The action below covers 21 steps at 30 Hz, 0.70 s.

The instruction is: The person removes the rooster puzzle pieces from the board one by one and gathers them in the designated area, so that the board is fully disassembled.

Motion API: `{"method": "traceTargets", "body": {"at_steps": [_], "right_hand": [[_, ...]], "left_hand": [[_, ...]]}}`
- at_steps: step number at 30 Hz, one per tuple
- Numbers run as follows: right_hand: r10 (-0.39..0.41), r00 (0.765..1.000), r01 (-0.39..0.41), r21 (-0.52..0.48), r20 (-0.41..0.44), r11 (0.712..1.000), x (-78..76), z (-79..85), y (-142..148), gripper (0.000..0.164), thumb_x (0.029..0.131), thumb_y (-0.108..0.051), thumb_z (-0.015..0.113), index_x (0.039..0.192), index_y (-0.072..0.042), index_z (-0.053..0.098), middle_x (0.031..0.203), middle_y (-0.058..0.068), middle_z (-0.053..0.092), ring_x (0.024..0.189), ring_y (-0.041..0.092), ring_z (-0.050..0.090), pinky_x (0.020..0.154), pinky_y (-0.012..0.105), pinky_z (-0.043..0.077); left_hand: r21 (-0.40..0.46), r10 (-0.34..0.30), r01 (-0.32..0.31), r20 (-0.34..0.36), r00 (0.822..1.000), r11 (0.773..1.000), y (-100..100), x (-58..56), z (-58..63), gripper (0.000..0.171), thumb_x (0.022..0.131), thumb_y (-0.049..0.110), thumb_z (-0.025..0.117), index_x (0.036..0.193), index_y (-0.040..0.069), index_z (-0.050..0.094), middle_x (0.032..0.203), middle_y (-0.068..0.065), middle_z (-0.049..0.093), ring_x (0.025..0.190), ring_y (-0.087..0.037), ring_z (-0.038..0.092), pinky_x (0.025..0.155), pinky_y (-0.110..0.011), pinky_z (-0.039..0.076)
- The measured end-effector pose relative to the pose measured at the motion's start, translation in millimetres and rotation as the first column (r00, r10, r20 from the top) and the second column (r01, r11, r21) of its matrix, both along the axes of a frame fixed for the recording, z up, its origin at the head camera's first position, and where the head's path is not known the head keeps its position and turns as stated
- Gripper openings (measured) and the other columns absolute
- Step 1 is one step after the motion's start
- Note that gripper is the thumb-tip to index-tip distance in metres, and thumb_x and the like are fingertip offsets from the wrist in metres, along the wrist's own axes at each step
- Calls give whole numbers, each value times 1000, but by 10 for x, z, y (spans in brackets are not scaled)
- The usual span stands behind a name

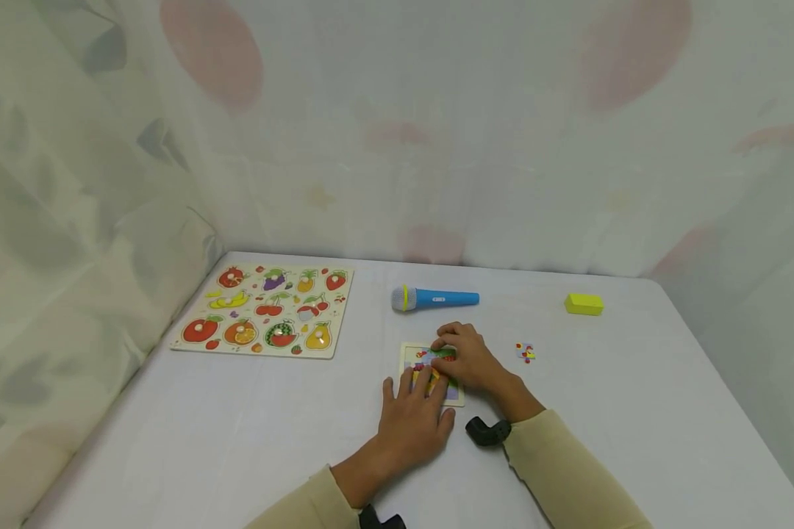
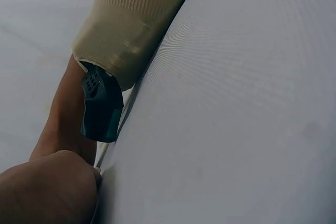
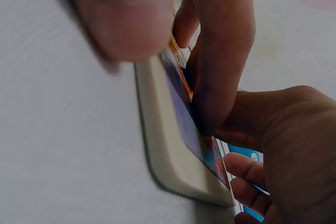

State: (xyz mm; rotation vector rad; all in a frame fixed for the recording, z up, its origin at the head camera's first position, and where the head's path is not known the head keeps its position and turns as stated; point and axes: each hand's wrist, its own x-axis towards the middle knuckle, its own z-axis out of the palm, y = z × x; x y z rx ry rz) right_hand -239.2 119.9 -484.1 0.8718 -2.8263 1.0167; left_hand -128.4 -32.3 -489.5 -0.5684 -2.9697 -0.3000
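Observation:
A small picture jigsaw puzzle point(image 1: 459, 399) in a pale frame lies on the white table. My left hand point(image 1: 412, 425) rests over its near left part with fingers spread and straight, fingertips on the picture. From the right, my right hand point(image 1: 470, 358) reaches over the upper right of the puzzle, thumb and forefinger curved around a green and red puzzle piece point(image 1: 446, 354). In the right wrist view, the frame's pale edge point(image 3: 176, 169) shows close up, and fingers of the left hand hide much of the picture. The left wrist view shows no puzzle.
A loose puzzle piece point(image 1: 526, 353) lies right of the right hand. Behind the puzzle is a blue toy microphone point(image 1: 437, 297). A yellow block point(image 1: 584, 304) sits at the back right, and a fruit peg board point(image 1: 304, 351) at the back left. Patterned curtains point(image 1: 423, 147) enclose the table.

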Motion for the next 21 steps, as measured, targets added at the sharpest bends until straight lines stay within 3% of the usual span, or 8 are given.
{"method": "traceTargets", "body": {"at_steps": [9,18,21], "right_hand": [[1,1000,-1,13,-6,1000,5,10,1,18,84,-24,75,98,-16,69,118,4,52,107,24,44,93,49,33],[45,998,-48,-63,-50,997,2,23,8,19,81,-14,77,98,-11,68,99,-4,62,94,17,49,84,41,40],[53,997,-57,-64,-61,996,2,10,14,26,81,-11,76,106,-9,69,98,-4,62,92,16,49,80,38,42]], "left_hand": [[-5,-3,3,-6,1000,1000,0,-3,6,55,98,49,39,142,17,49,148,-10,35,134,-41,26,97,-67,20],[-14,0,-1,-9,1000,1000,2,-7,-4,56,98,49,38,144,17,47,147,-10,36,134,-40,25,96,-67,21],[-15,0,0,-11,1000,1000,2,-4,-9,57,98,49,38,144,17,46,147,-10,36,134,-40,25,96,-66,21]]}}
